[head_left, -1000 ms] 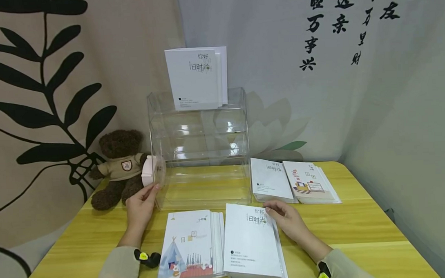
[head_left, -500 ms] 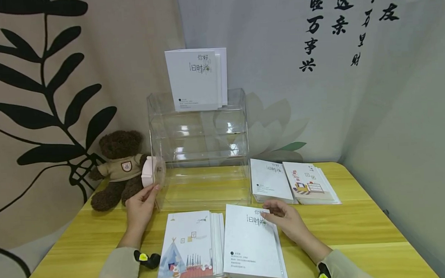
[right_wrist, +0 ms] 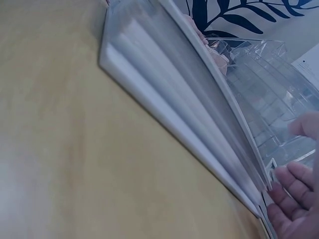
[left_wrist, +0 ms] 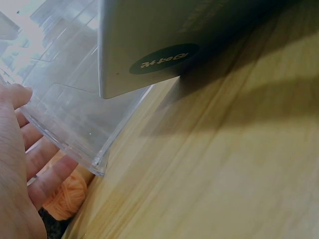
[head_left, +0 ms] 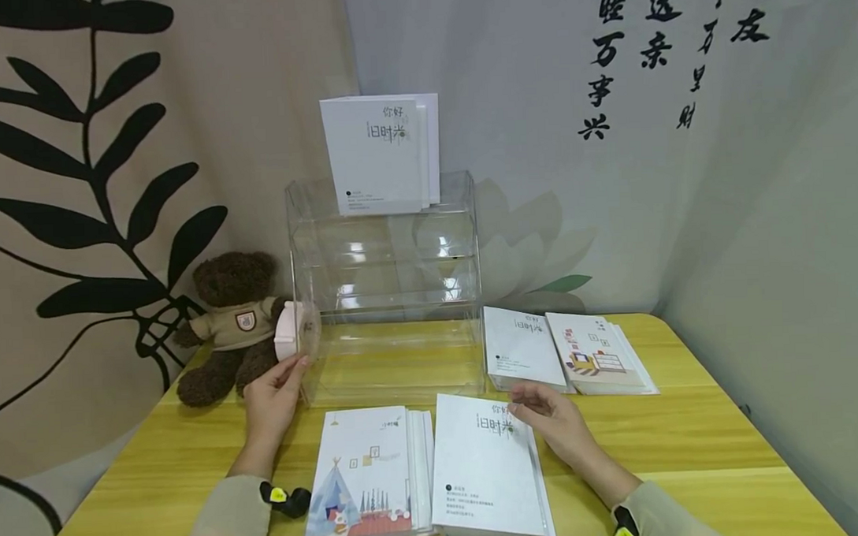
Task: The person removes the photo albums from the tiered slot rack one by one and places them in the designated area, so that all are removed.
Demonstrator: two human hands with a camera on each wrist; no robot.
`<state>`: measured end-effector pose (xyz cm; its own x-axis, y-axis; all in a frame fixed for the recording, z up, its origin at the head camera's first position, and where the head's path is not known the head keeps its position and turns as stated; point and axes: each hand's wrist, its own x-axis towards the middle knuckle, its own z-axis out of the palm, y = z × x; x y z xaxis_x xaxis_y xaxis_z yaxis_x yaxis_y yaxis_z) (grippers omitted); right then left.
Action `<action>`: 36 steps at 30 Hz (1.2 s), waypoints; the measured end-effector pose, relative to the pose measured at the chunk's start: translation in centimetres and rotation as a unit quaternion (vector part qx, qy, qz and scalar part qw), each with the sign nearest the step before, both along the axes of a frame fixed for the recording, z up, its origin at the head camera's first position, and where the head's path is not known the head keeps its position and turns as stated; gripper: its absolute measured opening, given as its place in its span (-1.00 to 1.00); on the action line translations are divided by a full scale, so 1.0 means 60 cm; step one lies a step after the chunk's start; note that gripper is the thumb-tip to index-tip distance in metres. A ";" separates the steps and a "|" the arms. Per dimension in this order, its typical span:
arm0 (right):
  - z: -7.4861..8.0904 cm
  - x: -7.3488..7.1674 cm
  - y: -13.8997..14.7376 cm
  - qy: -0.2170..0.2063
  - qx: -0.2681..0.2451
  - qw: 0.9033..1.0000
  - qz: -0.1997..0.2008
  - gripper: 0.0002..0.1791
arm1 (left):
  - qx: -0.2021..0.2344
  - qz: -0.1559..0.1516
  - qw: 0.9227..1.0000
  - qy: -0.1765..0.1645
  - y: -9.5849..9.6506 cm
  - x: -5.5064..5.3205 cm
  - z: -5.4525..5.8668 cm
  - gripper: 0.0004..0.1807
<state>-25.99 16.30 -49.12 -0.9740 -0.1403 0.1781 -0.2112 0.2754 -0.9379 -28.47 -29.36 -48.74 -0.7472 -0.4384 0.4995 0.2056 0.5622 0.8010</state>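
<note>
My left hand (head_left: 273, 400) pinches the lower left side of the clear tiered display rack (head_left: 395, 305); in the left wrist view its thumb and fingers lie on opposite sides of the rack's panel (left_wrist: 65, 119). A white album (head_left: 479, 479) with printed characters lies on the table in front. My right hand (head_left: 558, 421) is at that album's upper right corner, fingers loosely bent; in the right wrist view its fingertips (right_wrist: 279, 196) are right at the corner and the thumb stands apart. Beside it lies an illustrated album (head_left: 362, 491). Another white album (head_left: 375, 159) stands in the rack's top tier.
Right of the rack lie a white album (head_left: 524, 347) and an illustrated one (head_left: 591, 353) on the yellow wooden table (head_left: 683, 425). A brown teddy bear (head_left: 236, 330) sits left of it, near a pink object (head_left: 287, 332). The left wrist view shows an orange yarn ball (left_wrist: 67, 199).
My right hand's fingers shifted left over the album's cover, then back right to its corner. My left hand has stayed at the rack.
</note>
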 end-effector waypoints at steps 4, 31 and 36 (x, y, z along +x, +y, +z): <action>0.002 0.000 0.001 0.000 -0.010 1.000 0.000 -0.61 | 0.001 0.005 1.000 0.003 0.000 0.000 -0.001 -0.70; 0.027 0.006 0.001 0.009 -0.064 0.998 0.017 -0.57 | 0.011 -0.001 1.000 0.008 0.001 0.001 0.001 -0.70; 0.049 -0.002 0.007 0.028 -0.070 0.997 0.009 -0.58 | 0.013 0.001 1.000 0.010 0.003 0.002 0.002 -0.69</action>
